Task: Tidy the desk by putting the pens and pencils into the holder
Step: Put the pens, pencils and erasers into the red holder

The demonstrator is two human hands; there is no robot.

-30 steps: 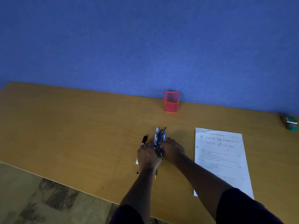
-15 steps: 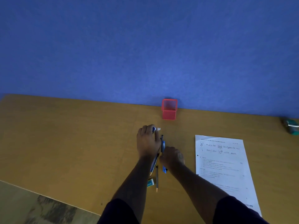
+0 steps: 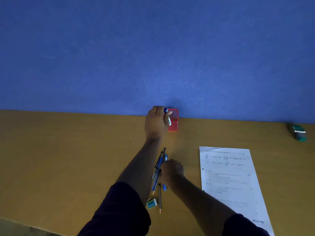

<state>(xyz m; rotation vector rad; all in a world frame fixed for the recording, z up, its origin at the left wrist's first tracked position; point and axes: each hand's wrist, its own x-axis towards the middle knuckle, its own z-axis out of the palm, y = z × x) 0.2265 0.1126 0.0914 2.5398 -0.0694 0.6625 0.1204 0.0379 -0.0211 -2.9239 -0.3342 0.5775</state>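
A blue-capped marker is gripped in the left hand, whose fingers are curled round its barrel. The marker is held upright at the open top of the red holder, with the cap above the rim; whether its lower end is already inside cannot be told. The holder stands on the wooden surface, right against the blue wall.

Nearer the body, the right hand is laid over a loose bundle of pens and pencils lying on the surface. Its fingers are bent down onto the bundle, but it cannot be told whether they are clamped on anything. The bundle runs lengthwise away from the body, with tips showing beyond the hand and blue barrels showing below it. A single pencil lies apart from the hand, just beside a small green eraser.

To the right, a printed sheet of paper is laid flat on the surface, well apart from the holder. A teal object, blurred, is seen near the far right edge, close to the wall. Dark sleeves cover both upper arms.
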